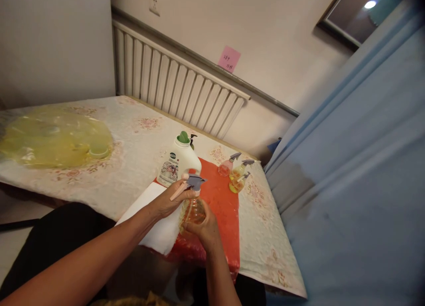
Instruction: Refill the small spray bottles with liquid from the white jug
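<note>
My left hand (171, 200) is closed around the grey-and-pink trigger head (191, 183) of a small clear spray bottle (193, 211) of yellowish liquid. My right hand (203, 228) grips that bottle's body from below and in front. The bottle is upright over a red cloth (221, 199) near the table's front edge. Just behind it stands a white detergent jug (177, 162) with a green cap. Three more small spray bottles (236, 173) stand together at the cloth's far right corner.
A white cloth (156, 217) lies left of the red one, hanging over the table edge. A yellow-green plastic cover (53, 137) lies on the floral tablecloth at far left. A radiator (175, 87) lines the wall behind; a blue curtain (358, 164) hangs at right.
</note>
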Tool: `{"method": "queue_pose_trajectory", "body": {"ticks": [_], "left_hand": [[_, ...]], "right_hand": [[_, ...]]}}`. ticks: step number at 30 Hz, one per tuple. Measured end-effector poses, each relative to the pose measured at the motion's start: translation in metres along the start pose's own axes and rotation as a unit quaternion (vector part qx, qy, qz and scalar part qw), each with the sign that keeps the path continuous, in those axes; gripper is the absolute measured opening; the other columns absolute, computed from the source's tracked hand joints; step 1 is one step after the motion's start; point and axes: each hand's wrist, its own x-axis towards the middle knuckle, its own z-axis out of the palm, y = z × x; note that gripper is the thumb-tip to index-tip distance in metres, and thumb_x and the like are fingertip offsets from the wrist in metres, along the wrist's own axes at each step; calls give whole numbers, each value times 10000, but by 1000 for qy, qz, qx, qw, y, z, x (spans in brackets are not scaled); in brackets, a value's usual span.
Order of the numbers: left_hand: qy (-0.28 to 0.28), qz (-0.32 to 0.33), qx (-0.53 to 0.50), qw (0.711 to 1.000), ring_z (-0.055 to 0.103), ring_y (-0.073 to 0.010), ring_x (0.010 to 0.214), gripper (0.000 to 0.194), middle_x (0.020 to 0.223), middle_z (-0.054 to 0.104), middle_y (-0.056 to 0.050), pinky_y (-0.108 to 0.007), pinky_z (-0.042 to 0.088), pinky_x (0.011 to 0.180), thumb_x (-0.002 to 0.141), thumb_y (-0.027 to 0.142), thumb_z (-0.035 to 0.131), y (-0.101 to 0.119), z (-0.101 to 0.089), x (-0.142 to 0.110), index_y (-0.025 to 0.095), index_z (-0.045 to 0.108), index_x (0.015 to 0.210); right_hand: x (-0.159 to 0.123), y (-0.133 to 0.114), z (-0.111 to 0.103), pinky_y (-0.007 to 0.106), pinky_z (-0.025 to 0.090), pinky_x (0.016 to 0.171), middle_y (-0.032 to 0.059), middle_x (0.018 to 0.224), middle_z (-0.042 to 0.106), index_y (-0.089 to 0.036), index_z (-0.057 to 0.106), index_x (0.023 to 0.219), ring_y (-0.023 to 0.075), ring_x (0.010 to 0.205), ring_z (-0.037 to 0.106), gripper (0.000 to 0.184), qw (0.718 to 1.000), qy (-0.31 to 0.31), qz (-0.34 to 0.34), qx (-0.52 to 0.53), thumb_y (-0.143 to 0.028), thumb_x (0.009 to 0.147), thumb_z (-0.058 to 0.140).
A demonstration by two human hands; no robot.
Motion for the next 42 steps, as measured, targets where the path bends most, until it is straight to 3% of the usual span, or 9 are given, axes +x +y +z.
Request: {"method": "queue_pose_trajectory", "body": {"ticks": [6,11,19,27,42], "left_hand": [[9,9,-51,999,620,-235,1059,403,1115,702,-57,-352,411,998,783,329,778,-2,0,2,188,679,1147],[35,-6,-106,994,650,-241,1015,422,1079,721,-81,-367,434,982,794,402,774,-11,2,1,176,683,1138],[45,-12,-43,998,640,-222,1023,379,1062,729,-42,-298,446,917,814,363,758,-16,5,0,181,691,1139],[24,-6,-24,999,671,-251,1042,432,1093,732,-64,-352,473,945,851,442,701,-8,6,-3,205,624,1203],[22,8,61,998,632,-233,1005,380,1059,712,-36,-329,457,921,833,437,700,6,18,-1,189,670,1120]], "right_hand": [[2,-2,1,363,535,865,25,1059,735,-220,644,1207,251,964,674,720,1000,4,1,-3,-187,508,814],[5,1,3,355,533,844,17,1012,730,-220,655,1167,243,929,674,658,1000,2,-1,-8,-183,524,789],[3,0,5,341,539,829,21,1026,734,-213,650,1173,236,925,675,673,999,20,-2,-26,-169,517,796],[4,-4,2,344,549,855,23,1060,741,-225,643,1192,235,945,690,661,998,25,-14,-48,-164,550,790],[3,-6,-3,339,554,805,14,1001,731,-230,633,1161,235,901,686,608,998,28,-12,-48,-202,569,770]]}}
